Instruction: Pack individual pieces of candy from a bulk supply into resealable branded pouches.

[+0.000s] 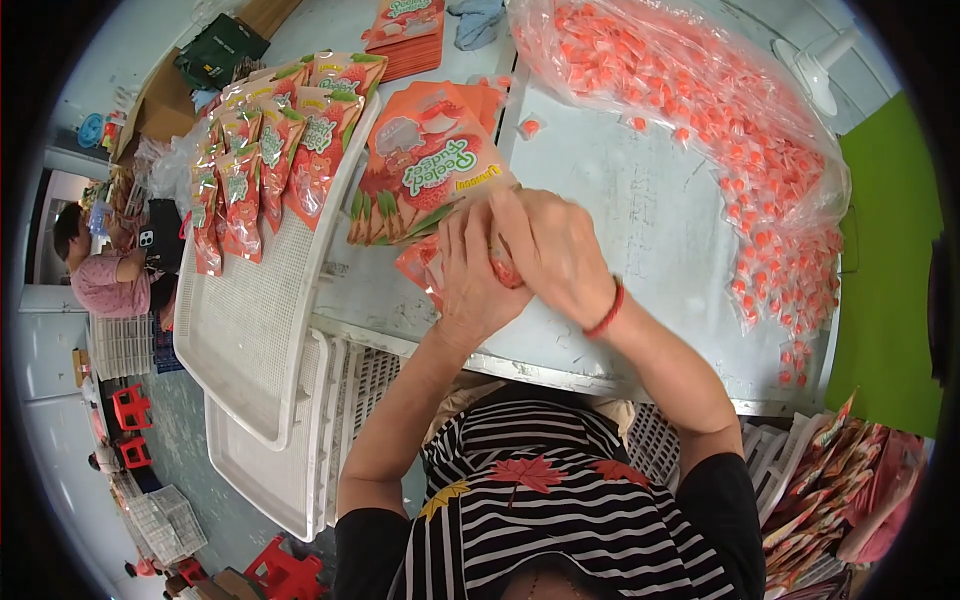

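Note:
Both of my hands meet over the near part of the metal table. My left hand (474, 268) is wrapped round a pinkish-red candy pouch (418, 264), mostly hidden under the fingers. Pressed against the pouch's upper part is my right hand (555, 250), a red cord on its wrist; its fingers are bent inward and their tips are partly hidden. Just beyond the hands lies a fanned stack of flat printed pouches (420, 145). Small clear-wrapped red candies (640, 60) are heaped in and beside a large clear plastic bag at the right.
Filled pouches (240, 195) stand on a white mesh tray (240, 320) at left, over more stacked trays. Another pouch stack (408, 45) and a blue cloth (477, 22) lie at the back. A green panel (890, 260) borders the right. Another person (110, 270) is at far left.

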